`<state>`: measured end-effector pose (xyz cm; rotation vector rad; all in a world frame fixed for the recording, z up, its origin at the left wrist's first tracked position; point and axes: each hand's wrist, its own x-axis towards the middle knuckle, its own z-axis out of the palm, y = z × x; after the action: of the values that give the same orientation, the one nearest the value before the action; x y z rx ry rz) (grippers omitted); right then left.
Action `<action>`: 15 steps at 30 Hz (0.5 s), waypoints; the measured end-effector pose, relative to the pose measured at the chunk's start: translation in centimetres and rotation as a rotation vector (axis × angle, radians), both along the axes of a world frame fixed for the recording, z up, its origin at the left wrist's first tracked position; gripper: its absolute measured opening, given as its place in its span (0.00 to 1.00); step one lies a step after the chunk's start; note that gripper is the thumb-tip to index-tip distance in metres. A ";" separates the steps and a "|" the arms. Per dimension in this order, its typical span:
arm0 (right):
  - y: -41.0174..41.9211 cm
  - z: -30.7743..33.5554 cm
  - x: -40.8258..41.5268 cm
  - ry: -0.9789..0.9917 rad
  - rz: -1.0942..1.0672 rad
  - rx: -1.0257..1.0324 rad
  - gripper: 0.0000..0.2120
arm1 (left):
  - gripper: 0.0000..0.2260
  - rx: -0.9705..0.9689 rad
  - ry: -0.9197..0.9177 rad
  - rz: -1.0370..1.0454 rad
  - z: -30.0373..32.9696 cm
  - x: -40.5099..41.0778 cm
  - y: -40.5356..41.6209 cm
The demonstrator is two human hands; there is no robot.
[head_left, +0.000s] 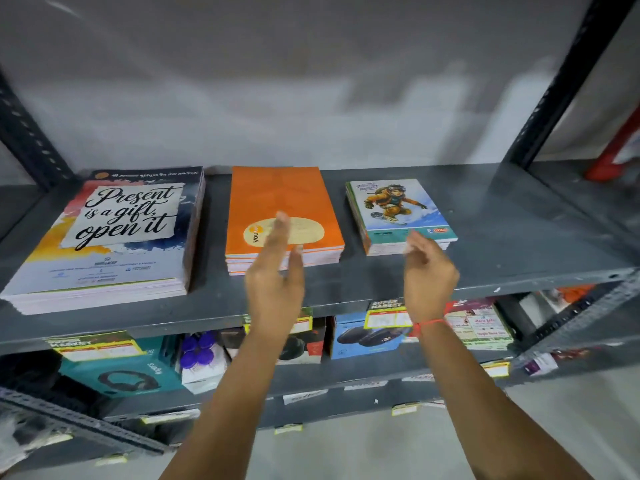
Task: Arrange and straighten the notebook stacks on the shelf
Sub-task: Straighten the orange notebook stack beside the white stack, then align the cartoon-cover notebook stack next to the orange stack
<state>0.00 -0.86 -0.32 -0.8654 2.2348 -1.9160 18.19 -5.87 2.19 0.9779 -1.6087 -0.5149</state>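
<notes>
Three notebook stacks lie flat on a grey metal shelf [502,230]. At the left is a large stack [114,237] whose cover reads "Present is a gift, open it". An orange stack [280,199] sits in the middle, and a smaller stack [394,209] with a cartoon snowboarder cover lies to the right. My left hand [275,271] is raised in front of the orange stack's near edge, fingers apart, holding nothing. My right hand [427,268], with a red thread at the wrist, hovers at the small stack's front right corner, open and slightly blurred.
Black slotted uprights [568,77] frame the shelf at both sides. The right part of the shelf is bare metal. The lower shelf [311,382] holds boxed headphones, speakers and other goods with yellow price tags. A red object [620,143] stands beyond the right upright.
</notes>
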 end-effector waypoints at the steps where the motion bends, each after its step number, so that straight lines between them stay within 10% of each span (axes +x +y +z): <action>1: 0.8 0.1 -1.8 -0.082 -0.051 -0.081 0.15 | 0.20 0.021 -0.022 -0.079 0.2 -1.7 0.6; 10: 0.7 -0.7 -12.2 -0.329 0.173 0.170 0.26 | 0.28 0.683 -0.030 -0.337 -2.0 -11.9 1.0; 15: -0.1 -0.4 -14.1 -0.267 0.534 0.268 0.20 | 0.23 0.697 0.018 -0.287 -2.6 -14.3 0.2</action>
<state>-14.07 -0.98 -0.74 -0.9697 1.8109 -1.3659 3.93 -5.67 -0.46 1.2377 -1.5851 -1.3376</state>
